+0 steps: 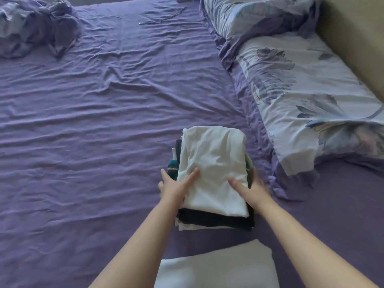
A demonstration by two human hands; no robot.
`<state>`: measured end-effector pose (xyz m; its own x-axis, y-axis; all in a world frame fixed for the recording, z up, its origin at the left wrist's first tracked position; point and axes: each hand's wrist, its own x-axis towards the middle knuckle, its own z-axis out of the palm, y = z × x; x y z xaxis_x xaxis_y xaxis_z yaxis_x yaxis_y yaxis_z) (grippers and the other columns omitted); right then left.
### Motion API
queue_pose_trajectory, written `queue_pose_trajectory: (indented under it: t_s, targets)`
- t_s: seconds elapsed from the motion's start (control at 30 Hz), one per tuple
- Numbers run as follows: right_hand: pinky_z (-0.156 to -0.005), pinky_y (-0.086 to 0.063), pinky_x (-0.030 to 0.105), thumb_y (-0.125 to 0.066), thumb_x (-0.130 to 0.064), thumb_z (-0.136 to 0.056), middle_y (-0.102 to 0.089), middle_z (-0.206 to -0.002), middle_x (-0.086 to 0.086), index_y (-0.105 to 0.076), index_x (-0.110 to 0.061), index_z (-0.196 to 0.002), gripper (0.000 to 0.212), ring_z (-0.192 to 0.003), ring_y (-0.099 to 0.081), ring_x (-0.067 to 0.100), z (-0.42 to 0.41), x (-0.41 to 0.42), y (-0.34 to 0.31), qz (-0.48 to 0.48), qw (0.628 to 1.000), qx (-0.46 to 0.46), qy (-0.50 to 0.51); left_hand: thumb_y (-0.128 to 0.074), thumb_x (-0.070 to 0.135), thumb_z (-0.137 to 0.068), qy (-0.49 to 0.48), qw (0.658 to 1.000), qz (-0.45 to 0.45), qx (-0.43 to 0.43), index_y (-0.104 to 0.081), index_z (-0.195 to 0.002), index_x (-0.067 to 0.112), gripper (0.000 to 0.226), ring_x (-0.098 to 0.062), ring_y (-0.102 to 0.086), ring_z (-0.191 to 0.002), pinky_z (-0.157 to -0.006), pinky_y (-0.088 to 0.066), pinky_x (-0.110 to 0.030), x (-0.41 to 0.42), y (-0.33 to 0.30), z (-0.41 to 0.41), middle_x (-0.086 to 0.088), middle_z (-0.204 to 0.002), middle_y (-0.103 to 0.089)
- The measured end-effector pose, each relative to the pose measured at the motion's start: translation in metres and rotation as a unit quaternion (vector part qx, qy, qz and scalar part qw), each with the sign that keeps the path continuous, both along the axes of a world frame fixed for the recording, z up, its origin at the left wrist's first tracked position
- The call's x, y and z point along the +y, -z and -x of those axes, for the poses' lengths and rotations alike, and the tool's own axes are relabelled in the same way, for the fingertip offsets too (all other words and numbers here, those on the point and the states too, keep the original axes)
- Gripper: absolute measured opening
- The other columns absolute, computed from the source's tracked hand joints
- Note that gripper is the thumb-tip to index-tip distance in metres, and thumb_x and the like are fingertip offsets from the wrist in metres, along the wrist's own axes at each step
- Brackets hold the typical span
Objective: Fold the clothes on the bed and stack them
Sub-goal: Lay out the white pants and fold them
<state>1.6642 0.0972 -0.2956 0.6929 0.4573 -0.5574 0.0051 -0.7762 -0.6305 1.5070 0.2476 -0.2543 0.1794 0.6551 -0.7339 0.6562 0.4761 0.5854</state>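
The white top (212, 169) hid most of the stack (216, 222) beneath; only dark and pale edges showed. The right hand (252, 189) had its fingers out of sight behind the stack's side. A white shirt (216, 269) ran off the bottom edge.
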Motion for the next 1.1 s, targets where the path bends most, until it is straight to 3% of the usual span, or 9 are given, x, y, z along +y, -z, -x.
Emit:
queue_pose_trajectory:
  t_s: [0.07, 0.13, 0.23, 0.33, 0.6, 0.77, 0.87, 1.0, 1.1]
  targets:
    - [-0.105, -0.035, 0.051, -0.061, -0.088, -0.045, -0.048, -0.137, 0.002, -0.013, -0.053, -0.136, 0.109, -0.128, -0.042, 0.029, 0.0, 0.001, 0.004, -0.035, 0.999, -0.003, 0.014, -0.077, 0.059, -0.062, -0.023, 1.0, 0.007, -0.01, 0.009, -0.15, 0.026, 0.127, -0.034, -0.028, -0.138, -0.108, -0.03, -0.046, -0.001, 0.0, 0.0, -0.011, -0.156, -0.013]
    - [-0.099, -0.043, 0.048, -0.067, -0.083, -0.042, -0.057, -0.126, -0.004, -0.026, -0.043, -0.133, 0.107, -0.117, -0.053, 0.024, 0.0, 0.002, 0.002, -0.06, 0.997, 0.011, 0.039, -0.08, 0.06, -0.058, -0.041, 0.998, 0.017, -0.039, 0.001, -0.151, 0.021, 0.129, -0.033, -0.037, -0.134, -0.108, -0.035, -0.044, 0.001, 0.006, 0.002, -0.011, -0.152, -0.026]
    - [-0.092, -0.049, 0.046, -0.073, -0.077, -0.035, -0.065, -0.11, -0.008, -0.044, -0.035, -0.119, 0.098, -0.101, -0.063, 0.02, -0.001, 0.004, -0.003, -0.079, 0.994, 0.027, 0.063, -0.084, 0.071, -0.029, -0.071, 0.989, 0.084, -0.096, -0.047, -0.133, 0.01, 0.126, -0.028, -0.065, -0.103, -0.093, -0.051, -0.042, 0.001, 0.005, 0.005, -0.009, -0.122, -0.063]
    - [-0.091, -0.049, 0.046, -0.072, -0.074, -0.039, -0.066, -0.108, -0.009, -0.047, -0.034, -0.118, 0.092, -0.1, -0.063, 0.019, 0.001, 0.005, -0.007, -0.092, 0.994, 0.022, 0.051, -0.087, 0.061, -0.028, -0.079, 0.979, 0.098, -0.162, -0.063, -0.113, 0.009, 0.102, -0.027, -0.07, -0.089, -0.086, -0.056, -0.041, -0.004, -0.002, 0.005, -0.009, -0.102, -0.072]
    - [-0.093, -0.048, 0.041, -0.075, -0.041, -0.072, -0.064, -0.112, -0.002, -0.049, -0.023, -0.125, 0.062, -0.103, -0.061, 0.02, 0.032, -0.014, -0.066, -0.133, 0.99, -0.029, 0.047, -0.079, 0.051, -0.056, 0.019, 0.978, -0.01, -0.209, -0.07, -0.099, 0.016, 0.056, -0.02, -0.071, -0.085, -0.086, -0.056, -0.041, -0.016, -0.052, 0.027, -0.002, -0.091, -0.075]
    - [-0.091, -0.048, 0.042, -0.074, -0.048, -0.07, -0.066, -0.111, -0.006, -0.051, -0.028, -0.122, 0.06, -0.101, -0.061, 0.018, 0.073, -0.05, -0.114, -0.128, 0.991, -0.039, 0.033, -0.08, 0.061, -0.05, 0.037, 0.983, -0.013, -0.18, -0.066, -0.104, 0.014, 0.073, -0.021, -0.07, -0.087, -0.083, -0.056, -0.041, -0.045, -0.094, 0.073, -0.003, -0.096, -0.073]
    - [-0.089, -0.05, 0.039, -0.074, -0.046, -0.07, -0.066, -0.108, -0.008, -0.053, -0.029, -0.122, 0.058, -0.099, -0.062, 0.015, 0.104, -0.079, -0.139, -0.123, 0.992, -0.023, 0.035, -0.078, 0.055, -0.063, 0.039, 0.987, -0.029, -0.153, -0.059, -0.101, 0.016, 0.058, -0.016, -0.066, -0.086, -0.075, -0.053, -0.032, -0.075, -0.119, 0.106, 0.0, -0.096, -0.068]
    - [-0.085, -0.051, 0.037, -0.074, -0.037, -0.074, -0.067, -0.103, -0.011, -0.054, -0.032, -0.117, 0.047, -0.095, -0.063, 0.011, 0.154, -0.124, -0.15, -0.133, 0.99, 0.004, 0.05, -0.077, 0.058, -0.06, 0.051, 0.987, -0.032, -0.147, -0.055, -0.109, 0.021, 0.065, -0.013, -0.065, -0.092, -0.084, -0.053, -0.036, -0.119, -0.133, 0.154, 0.004, -0.102, -0.066]
    - [-0.078, -0.049, 0.029, -0.074, -0.035, -0.076, -0.066, -0.104, -0.014, -0.052, -0.035, -0.118, 0.047, -0.095, -0.062, 0.007, 0.187, -0.156, -0.14, -0.13, 0.99, 0.026, 0.051, -0.078, 0.049, -0.069, 0.04, 0.99, -0.036, -0.133, -0.054, -0.111, 0.021, 0.055, -0.009, -0.063, -0.089, -0.073, -0.05, -0.027, -0.147, -0.12, 0.187, 0.007, -0.1, -0.065]
